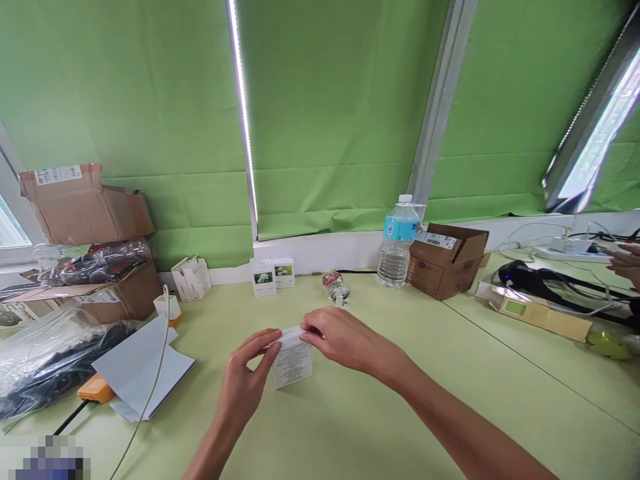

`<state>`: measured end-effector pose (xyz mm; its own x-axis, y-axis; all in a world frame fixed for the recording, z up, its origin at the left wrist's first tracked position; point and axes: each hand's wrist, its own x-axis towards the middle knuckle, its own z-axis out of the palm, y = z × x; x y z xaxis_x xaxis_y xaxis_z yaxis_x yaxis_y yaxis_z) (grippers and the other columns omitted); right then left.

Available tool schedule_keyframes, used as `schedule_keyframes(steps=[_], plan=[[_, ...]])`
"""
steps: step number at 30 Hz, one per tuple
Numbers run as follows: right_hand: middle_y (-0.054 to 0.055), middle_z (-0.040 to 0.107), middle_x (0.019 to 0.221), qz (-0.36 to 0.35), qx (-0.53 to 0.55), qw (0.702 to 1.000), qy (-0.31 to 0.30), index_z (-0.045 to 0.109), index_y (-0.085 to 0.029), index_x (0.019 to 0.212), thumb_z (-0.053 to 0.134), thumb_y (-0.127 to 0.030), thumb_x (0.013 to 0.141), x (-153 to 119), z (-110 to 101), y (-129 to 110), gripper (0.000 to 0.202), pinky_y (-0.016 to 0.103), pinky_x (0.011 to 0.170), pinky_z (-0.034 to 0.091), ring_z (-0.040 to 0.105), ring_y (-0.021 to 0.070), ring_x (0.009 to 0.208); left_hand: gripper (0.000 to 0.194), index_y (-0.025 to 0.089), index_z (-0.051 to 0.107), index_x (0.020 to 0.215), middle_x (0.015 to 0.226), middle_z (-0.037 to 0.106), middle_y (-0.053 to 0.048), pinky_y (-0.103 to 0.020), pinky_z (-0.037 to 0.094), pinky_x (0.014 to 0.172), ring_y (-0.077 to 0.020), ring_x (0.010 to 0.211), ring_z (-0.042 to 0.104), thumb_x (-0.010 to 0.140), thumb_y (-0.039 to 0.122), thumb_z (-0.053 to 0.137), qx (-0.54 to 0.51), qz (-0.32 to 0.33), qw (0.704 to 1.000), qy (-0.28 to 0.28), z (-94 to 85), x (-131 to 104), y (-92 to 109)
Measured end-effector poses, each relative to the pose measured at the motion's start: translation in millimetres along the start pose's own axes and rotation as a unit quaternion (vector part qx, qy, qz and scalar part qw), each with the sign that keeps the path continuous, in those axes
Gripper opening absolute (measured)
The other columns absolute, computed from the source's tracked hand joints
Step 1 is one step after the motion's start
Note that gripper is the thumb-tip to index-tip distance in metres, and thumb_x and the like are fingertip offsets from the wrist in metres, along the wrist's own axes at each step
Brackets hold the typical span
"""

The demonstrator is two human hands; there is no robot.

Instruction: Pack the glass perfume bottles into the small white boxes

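A small white box (293,365) with fine grey print on its face stands on the pale green table in front of me. My left hand (249,370) pinches its upper left corner between thumb and fingers. At the upper right corner, my right hand (345,337) grips the top edge with thumb and fingertips. Just beyond the right hand lie a clear round glass item (339,291) and a red-and-clear one (331,277). Farther back, a white box with a flower picture (263,279) stands beside a similar box (284,273).
On the left are stacked cardboard boxes (120,293), white cartons (192,279), grey sheets (145,367) and a cable (159,370). A water bottle (397,250) stands by a brown carton (445,261) at the back. Another person's hand (627,263) shows at the right edge, near a black device (540,283).
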<state>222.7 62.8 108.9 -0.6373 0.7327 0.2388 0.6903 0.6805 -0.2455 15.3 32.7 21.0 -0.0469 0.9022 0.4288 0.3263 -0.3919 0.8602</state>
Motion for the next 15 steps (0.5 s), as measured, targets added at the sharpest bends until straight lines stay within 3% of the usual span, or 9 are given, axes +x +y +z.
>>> schedule_keyframes(steps=[15], plan=[[0.002, 0.063, 0.074, 0.009, -0.027, 1.000, -0.008, 0.058, -0.018, 0.074, 0.045, -0.031, 0.095, -1.5, -1.8, -5.2, 0.028, 0.026, 0.056, 0.029, 0.054, 0.0139, 0.067, 0.024, 0.029, 0.073, 0.103, 0.114, 0.068, -0.003, -0.030, 0.056, 0.084, -0.0218, 0.105, 0.063, 0.085, 0.038, 0.060, 0.021, 0.014, 1.000, 0.001, -1.0, -0.8, 5.1]])
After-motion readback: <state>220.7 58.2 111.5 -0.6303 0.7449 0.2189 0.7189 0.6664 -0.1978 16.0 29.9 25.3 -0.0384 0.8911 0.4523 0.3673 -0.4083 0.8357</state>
